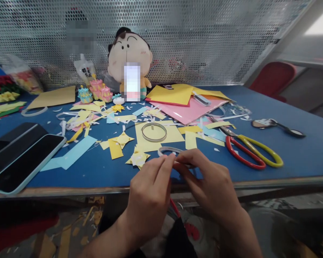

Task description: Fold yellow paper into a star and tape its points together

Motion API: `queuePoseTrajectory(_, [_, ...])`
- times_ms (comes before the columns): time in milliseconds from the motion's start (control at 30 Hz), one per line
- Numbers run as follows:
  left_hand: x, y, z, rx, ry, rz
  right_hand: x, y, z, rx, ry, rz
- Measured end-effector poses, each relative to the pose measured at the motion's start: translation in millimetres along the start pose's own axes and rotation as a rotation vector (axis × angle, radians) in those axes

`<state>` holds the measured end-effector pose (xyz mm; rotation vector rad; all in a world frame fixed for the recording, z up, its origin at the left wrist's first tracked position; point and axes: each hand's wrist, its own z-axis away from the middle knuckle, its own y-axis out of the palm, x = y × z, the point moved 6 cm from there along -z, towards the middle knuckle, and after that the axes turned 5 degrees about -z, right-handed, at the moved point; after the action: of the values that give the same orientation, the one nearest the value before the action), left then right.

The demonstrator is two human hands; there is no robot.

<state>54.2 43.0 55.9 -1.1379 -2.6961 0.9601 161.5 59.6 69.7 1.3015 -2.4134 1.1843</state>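
Observation:
Over the table's front edge, my left hand [150,191] and my right hand [210,182] meet with fingertips pinched. Between them is a thin pale ring, which looks like a narrow roll of tape [164,149]; its near side is hidden by my fingers. Both hands are closed on it. Just beyond lies a second thin ring of tape [154,139] on a pale yellow paper sheet [174,133]. Folded yellow paper stars [137,157] sit left of my fingers. Scissors [247,150] with one red and one yellow handle rest to the right.
A phone [27,161] lies at the left edge. Paper scraps [80,118] spread across the blue table [285,157]. Behind stand a plush doll [130,53], small cake figures [97,89] and coloured sheets [169,95]. Keys [269,123] lie far right. A perforated metal panel [199,43] closes the back.

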Motion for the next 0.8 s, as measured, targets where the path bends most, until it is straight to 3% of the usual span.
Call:
queuePoseTrajectory(200, [6, -8.5, -5, -0.064, -0.081, 0.025, 8, 4, 5, -0.03, -0.043, 0.028])
queuePoseTrajectory(500, [11, -13.7, -3, -0.042, -0.172, 0.147, 10, 3, 6, -0.076, -0.027, -0.023])
queuePoseTrajectory(667, [18, -13.8, -5, -0.017, -0.159, 0.052, 8, 1, 9, -0.072, 0.003, -0.144])
queuePoseTrajectory(800, [18, -19.9, -4, -0.088, -0.13, 0.112, 5, 1, 10, -0.073, 0.02, -0.263])
